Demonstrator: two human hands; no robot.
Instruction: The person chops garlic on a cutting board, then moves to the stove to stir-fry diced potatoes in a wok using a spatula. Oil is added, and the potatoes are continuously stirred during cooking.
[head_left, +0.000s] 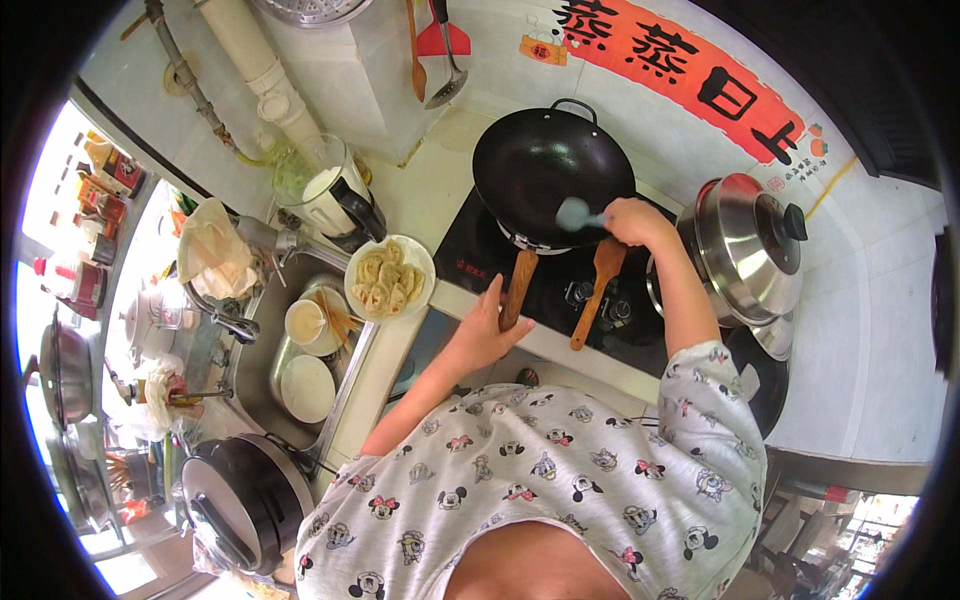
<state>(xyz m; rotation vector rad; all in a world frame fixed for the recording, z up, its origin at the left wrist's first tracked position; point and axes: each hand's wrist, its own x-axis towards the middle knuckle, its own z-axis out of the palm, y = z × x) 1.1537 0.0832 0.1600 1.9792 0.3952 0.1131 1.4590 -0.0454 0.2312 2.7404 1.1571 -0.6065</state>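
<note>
My right hand (636, 220) grips a pale blue utensil (576, 214) by its handle, with its blurred head over the lower right inside of a black wok (551, 169). My left hand (480, 334) is at the wok's wooden handle (519, 289), which lies between thumb and fingers. The fingers are spread, and whether they grip the handle is unclear. The wok rests on the left side of a black glass gas stove (480, 262). A wooden spatula (598, 292) lies on the stove below my right wrist. Left of the wok, a white plate (425, 262) holds several dumplings.
A lidded steel pot (746, 262) stands right of my right forearm. A jug with a black handle (322, 195) is behind the dumplings. The sink (259, 375) at left contains bowls, chopsticks and a plate. A black rice cooker (244, 502) sits at lower left.
</note>
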